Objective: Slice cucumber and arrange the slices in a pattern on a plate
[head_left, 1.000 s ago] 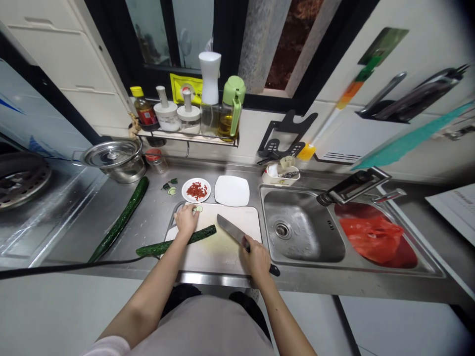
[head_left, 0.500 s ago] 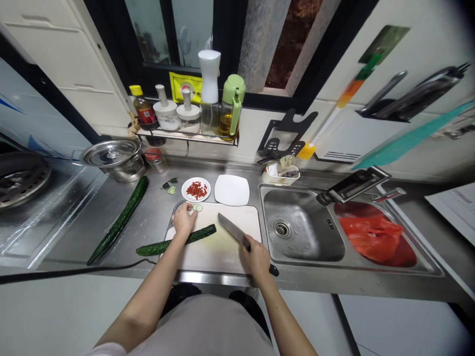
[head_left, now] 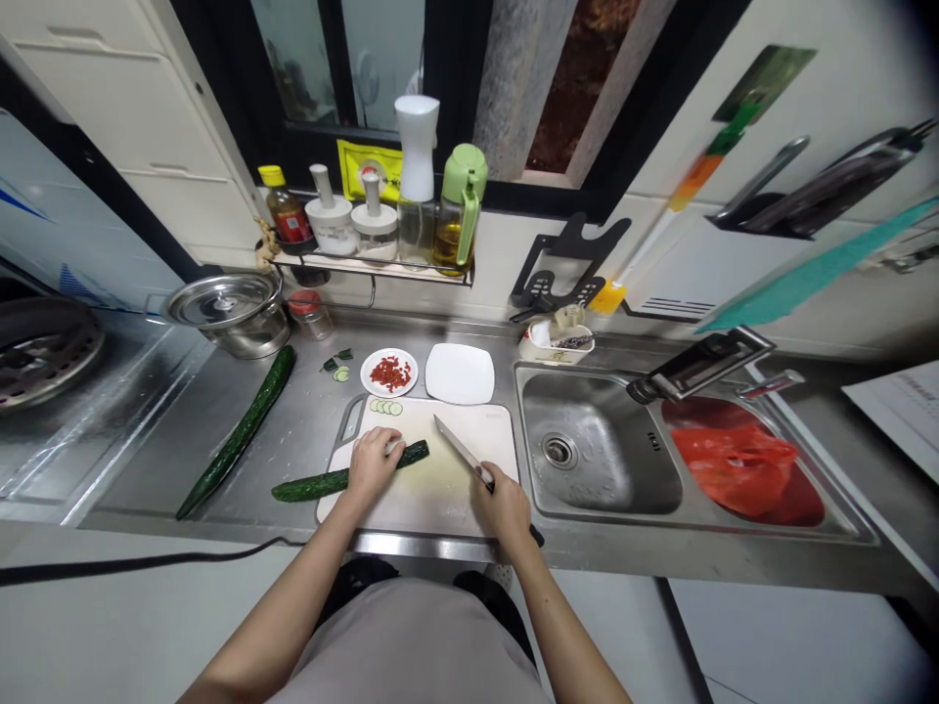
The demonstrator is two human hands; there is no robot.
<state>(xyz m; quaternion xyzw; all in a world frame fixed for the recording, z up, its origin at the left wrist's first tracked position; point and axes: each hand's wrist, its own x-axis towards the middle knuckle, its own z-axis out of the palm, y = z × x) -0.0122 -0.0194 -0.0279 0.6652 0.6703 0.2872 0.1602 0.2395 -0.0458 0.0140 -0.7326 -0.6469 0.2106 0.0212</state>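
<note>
- Gripping the knife (head_left: 464, 451) by its black handle, our right hand (head_left: 503, 504) held the blade over the right part of the cutting board (head_left: 432, 508).
- Our left hand (head_left: 374, 462) curled over the cut cucumber (head_left: 312, 486); how firmly it gripped, we could not tell.
- That cucumber crossed the board's left edge, near the tabletop's (head_left: 220, 411) front edge.
- We had slices (head_left: 385, 407) by the board's far left corner.
- Beyond its far edge sat our plate of red pieces (head_left: 389, 374) and a bare white plate (head_left: 460, 374).
</note>
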